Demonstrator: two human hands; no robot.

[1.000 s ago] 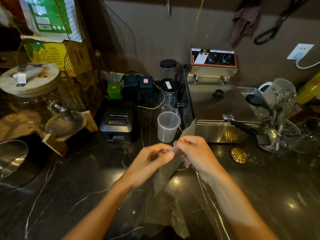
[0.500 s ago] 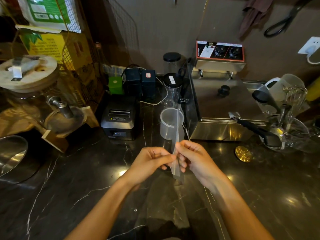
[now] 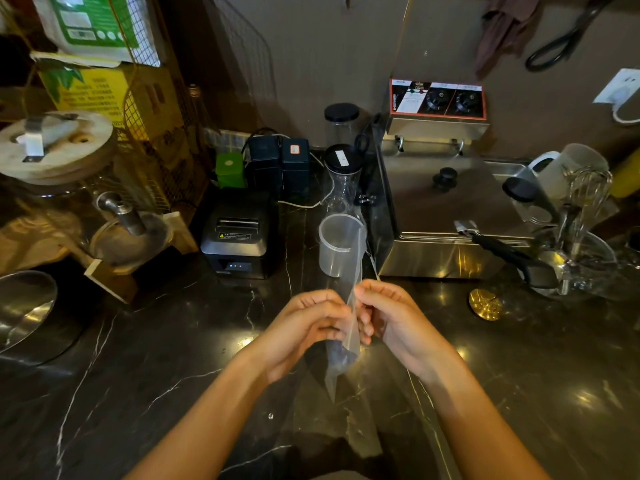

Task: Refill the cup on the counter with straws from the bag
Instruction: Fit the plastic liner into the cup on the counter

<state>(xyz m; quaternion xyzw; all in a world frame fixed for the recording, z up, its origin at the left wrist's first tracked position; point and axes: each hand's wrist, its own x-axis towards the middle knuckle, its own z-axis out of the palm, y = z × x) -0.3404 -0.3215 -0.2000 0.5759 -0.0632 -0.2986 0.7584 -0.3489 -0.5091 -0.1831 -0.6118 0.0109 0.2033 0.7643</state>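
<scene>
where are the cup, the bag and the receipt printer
cup [image 3: 334,252], head view, on its translucent side wall
bag [image 3: 351,336], head view, on the clear plastic between the two hands
receipt printer [image 3: 239,244], head view, on its black front face

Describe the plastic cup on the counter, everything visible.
The plastic cup is translucent and frosted, slightly tapered with a rolled rim, standing upright and apparently empty on the dark marble counter. It sits just left of the steel fryer, in front of a black-lidded glass jar. The clear bag, pinched by the left hand and right hand, overlaps its right edge in view.
</scene>
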